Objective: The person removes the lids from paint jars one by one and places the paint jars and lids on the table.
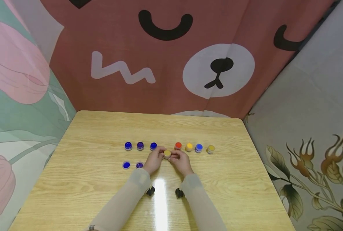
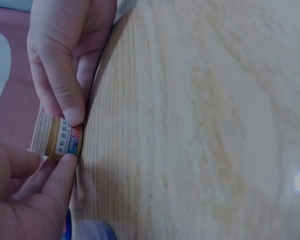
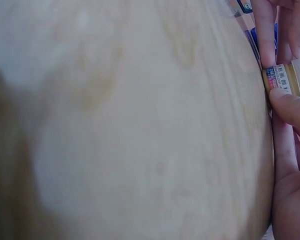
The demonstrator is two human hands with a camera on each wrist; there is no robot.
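A small paint jar point(image 1: 167, 154) with a yellow-ochre top sits between the hands near the middle of the table. Its clear ridged lid and printed label show in the left wrist view. My left hand point(image 1: 154, 161) pinches one side of the jar, and my right hand point(image 1: 183, 163) grips the opposite side. In the left wrist view, the left thumb point(image 2: 61, 172) and right thumb point(image 2: 72, 107) touch the label. The jar's base is at or very near the tabletop. Fingers behind the jar are partly hidden.
Left of the hands stand blue point(image 1: 128, 146), purple point(image 1: 140, 146) and another blue jar point(image 1: 153, 146). Nearer are a blue jar point(image 1: 126, 165) and a partly covered purple one point(image 1: 139, 165). Red point(image 1: 178, 146), orange point(image 1: 189, 147), light blue point(image 1: 198, 148) and ochre jars point(image 1: 210, 149) line the right.
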